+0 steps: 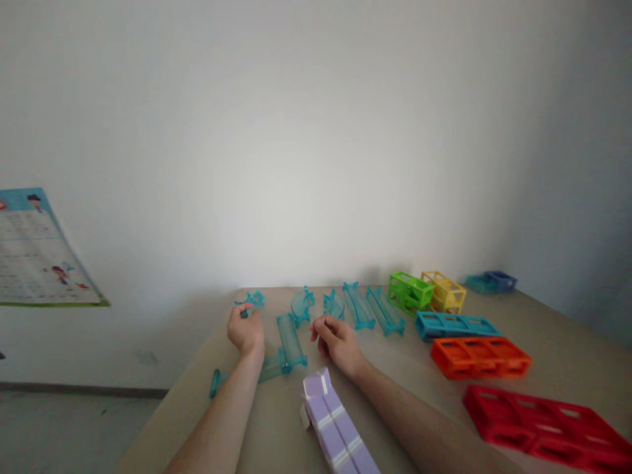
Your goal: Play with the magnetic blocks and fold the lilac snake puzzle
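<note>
My left hand (pixel 245 332) has its fingers curled around the near edge of a translucent blue track piece (pixel 255 299) at the table's back left; the fingers partly hide it. Loosely closed, my right hand (pixel 338 342) is over the middle of the table, with nothing visible in its fingers. Between the hands lies a straight translucent blue track piece (pixel 292 341). Another one (pixel 271 368) meets its near end and passes behind my left forearm. Two curved translucent pieces, one on the left (pixel 300 305) and one on the right (pixel 334 305), lie just beyond my right hand.
Two straight blue tracks (pixel 359 305) lie at the back. To the right are green (pixel 409 291) and yellow (pixel 444 291) frames, then blue (pixel 457 326), orange (pixel 481 357) and red (pixel 548 424) ones. A lilac-and-white blocky object (pixel 336 424) is at the front. A wall stands behind.
</note>
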{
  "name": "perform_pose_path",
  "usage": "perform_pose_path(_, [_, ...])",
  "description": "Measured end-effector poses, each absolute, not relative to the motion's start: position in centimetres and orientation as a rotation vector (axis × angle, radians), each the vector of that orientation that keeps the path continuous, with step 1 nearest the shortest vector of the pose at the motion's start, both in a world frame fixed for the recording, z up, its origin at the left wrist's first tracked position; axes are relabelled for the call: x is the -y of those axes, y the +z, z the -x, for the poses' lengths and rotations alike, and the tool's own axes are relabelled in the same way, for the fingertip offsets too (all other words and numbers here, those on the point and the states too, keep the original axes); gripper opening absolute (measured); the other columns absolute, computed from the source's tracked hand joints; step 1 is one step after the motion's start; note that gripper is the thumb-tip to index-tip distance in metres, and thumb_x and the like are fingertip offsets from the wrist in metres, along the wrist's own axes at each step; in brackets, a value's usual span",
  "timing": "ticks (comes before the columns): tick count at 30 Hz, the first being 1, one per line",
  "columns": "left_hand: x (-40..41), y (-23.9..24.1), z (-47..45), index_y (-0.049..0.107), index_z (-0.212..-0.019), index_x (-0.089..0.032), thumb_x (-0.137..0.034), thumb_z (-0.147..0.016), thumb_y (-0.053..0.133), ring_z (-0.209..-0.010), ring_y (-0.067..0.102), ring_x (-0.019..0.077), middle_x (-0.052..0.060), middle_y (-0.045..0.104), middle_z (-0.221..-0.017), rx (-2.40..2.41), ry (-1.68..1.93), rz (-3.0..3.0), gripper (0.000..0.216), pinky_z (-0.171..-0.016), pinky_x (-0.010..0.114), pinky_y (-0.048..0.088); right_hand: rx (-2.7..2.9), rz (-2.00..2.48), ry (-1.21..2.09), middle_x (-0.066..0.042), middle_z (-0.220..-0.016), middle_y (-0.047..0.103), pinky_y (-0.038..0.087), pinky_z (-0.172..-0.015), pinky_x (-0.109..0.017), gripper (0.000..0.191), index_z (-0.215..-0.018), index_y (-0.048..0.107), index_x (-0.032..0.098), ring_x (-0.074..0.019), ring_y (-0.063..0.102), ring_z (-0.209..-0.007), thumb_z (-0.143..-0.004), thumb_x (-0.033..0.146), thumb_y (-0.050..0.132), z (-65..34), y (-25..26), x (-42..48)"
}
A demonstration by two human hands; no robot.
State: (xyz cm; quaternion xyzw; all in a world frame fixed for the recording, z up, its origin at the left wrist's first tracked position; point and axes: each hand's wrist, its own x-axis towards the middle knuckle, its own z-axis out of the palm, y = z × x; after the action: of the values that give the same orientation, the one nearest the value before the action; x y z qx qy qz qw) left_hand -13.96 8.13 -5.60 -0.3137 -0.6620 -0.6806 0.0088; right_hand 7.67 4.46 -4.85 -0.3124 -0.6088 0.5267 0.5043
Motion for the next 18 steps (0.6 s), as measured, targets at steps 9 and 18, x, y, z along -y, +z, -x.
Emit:
perform_pose_path(9, [-7.7,-5.2,13.1,0.063,-0.056,-0.024,-0.028,-0.06,0.064,-0.051,0.059,0.0275,0.005,0.057,-0.046,2.357,-1.836,1.338,0.007,-0.055,0.037,0.044,1.505,0.765,1.26,0.003,-0.062,0.056,0.029,-0.037,-0.02,0.035,-0.074,0.057,0.018,-0.0067,0.042,-0.038,-0.083,0.052,0.053,-7.6,-5.1,-4.5])
perform_pose_path(18, [-6.0,-3.7,10.9,0.068,-0.069,-0.019,-0.02,-0.065,0.06,-0.095,0.06,0.0385,0.018,0.066,-0.083,2.251,-1.436,1.634,0.009,-0.086,0.052,0.04,1.573,0.788,1.238,0.002,-0.064,0.057,0.029,-0.039,-0.02,0.027,-0.074,0.059,0.017,-0.0067,0.043,-0.041,-0.085,0.041,0.053,-7.6,-5.1,-4.4])
